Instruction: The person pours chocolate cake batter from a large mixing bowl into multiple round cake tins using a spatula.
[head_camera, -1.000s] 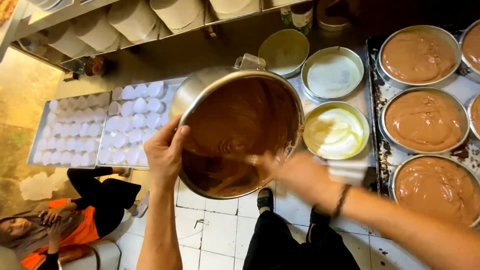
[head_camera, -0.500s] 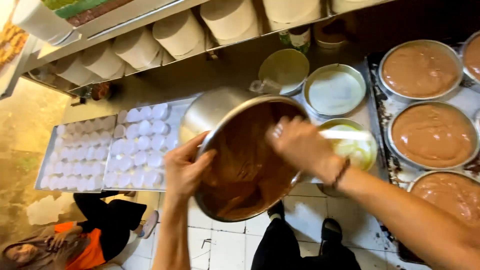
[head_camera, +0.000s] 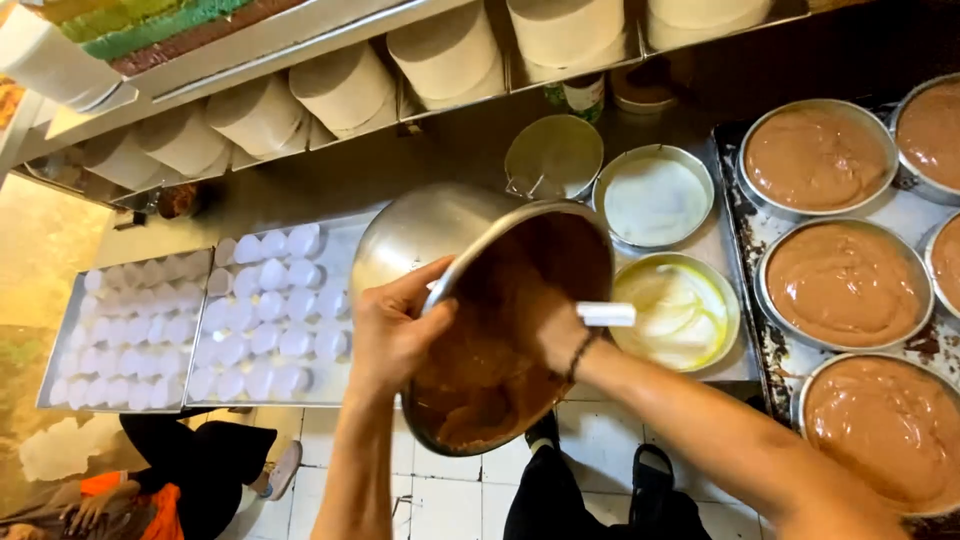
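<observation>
A big steel mixing bowl (head_camera: 420, 240) is tipped steeply on its side, its inside smeared with brown batter (head_camera: 480, 390). My left hand (head_camera: 395, 330) grips the bowl's near rim. My right hand (head_camera: 545, 320) reaches deep inside the bowl, pressed against the batter, with a white scraper (head_camera: 605, 314) sticking out past the rim. A dark band sits on my right wrist.
Round tins of brown batter (head_camera: 845, 285) fill a tray at right. A greased empty tin (head_camera: 680, 310) and a white-lined tin (head_camera: 655, 200) stand beside the bowl. Trays of small white cups (head_camera: 260, 310) lie left. A person in orange crouches on the floor (head_camera: 150, 500).
The bowl has tipped further onto its side and shifted right. My right hand moved from the rim down into the bowl.
</observation>
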